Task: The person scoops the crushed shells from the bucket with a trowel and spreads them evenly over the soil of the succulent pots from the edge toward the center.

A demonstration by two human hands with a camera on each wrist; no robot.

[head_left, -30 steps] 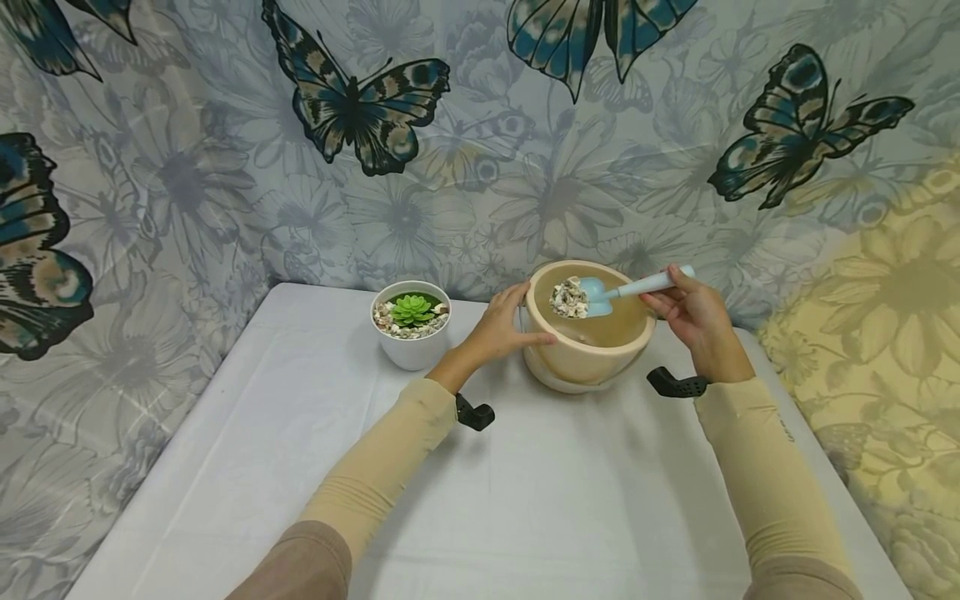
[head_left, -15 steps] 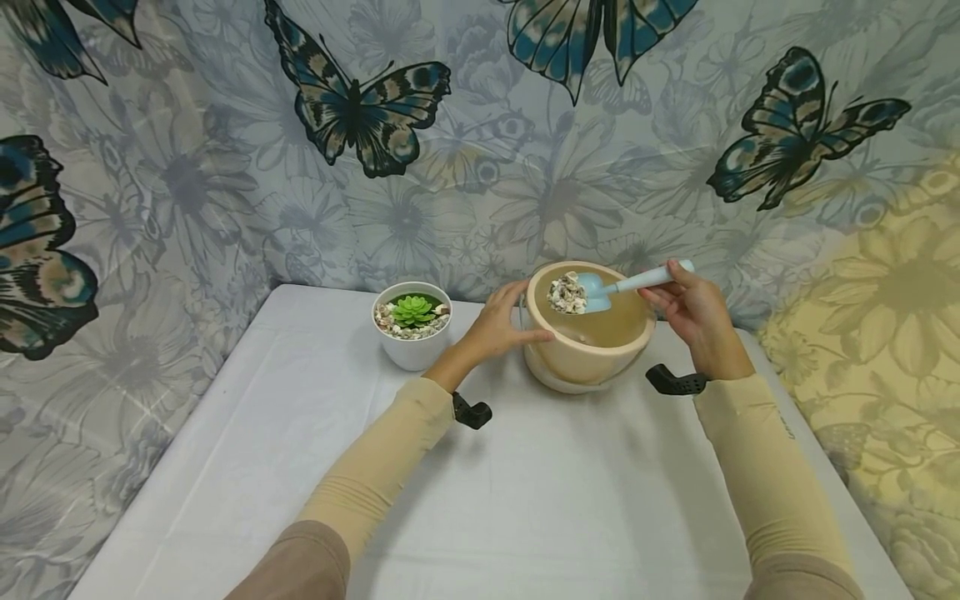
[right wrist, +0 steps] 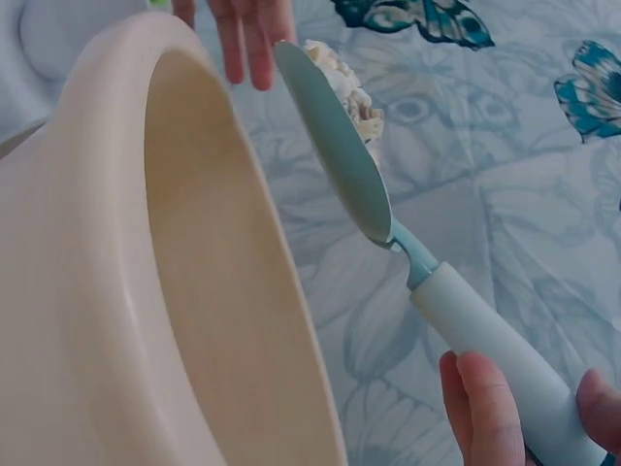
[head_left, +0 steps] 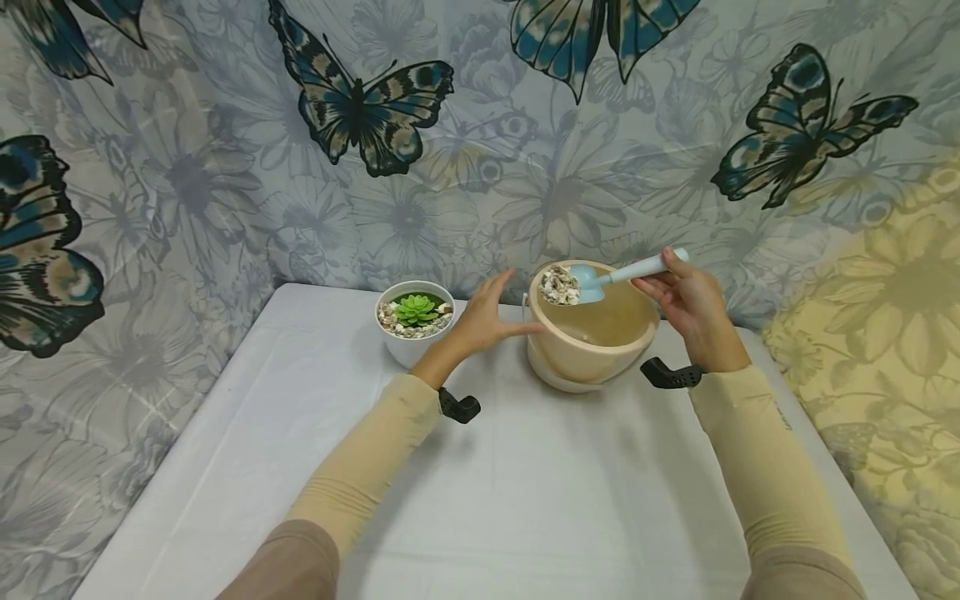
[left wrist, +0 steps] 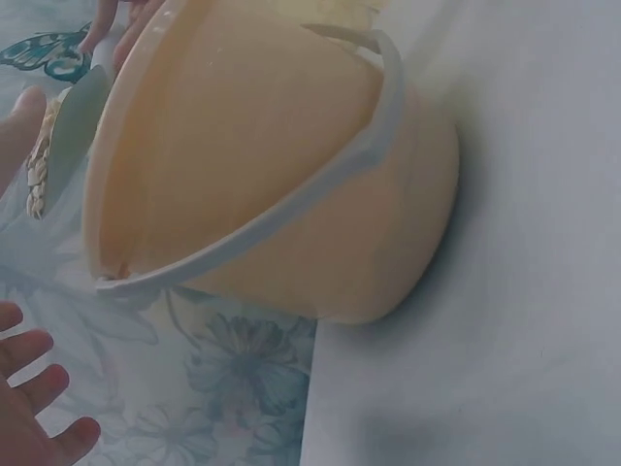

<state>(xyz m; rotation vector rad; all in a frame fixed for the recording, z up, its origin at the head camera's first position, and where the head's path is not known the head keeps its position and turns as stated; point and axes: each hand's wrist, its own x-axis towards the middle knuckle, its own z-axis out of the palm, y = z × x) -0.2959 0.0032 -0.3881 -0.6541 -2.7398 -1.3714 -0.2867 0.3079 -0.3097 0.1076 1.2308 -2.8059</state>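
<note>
My right hand (head_left: 697, 312) pinches the pale handle of a small light-blue trowel (head_left: 592, 283). Its blade carries a heap of whitish stone chips (head_left: 559, 286) above the rim of a cream bucket (head_left: 592, 362). In the right wrist view the trowel (right wrist: 340, 155) is level with the bucket's mouth and apart from it. My left hand (head_left: 480, 321) is spread, with fingers and thumb straight, just left of the bucket. The left wrist view shows a gap between those fingers (left wrist: 39, 388) and the bucket (left wrist: 291, 175), whose grey handle hangs down its side.
A white pot (head_left: 408, 350) with a green succulent (head_left: 416, 309) and pebbles stands left of the bucket, close behind my left hand. A white cloth covers the table (head_left: 510, 492). Butterfly-print fabric (head_left: 480, 167) hangs right behind the bucket and pot.
My left hand has let go of the bucket's rim and moved left. The trowel with its stone chips has risen slightly and shifted left. The bucket has barely moved.
</note>
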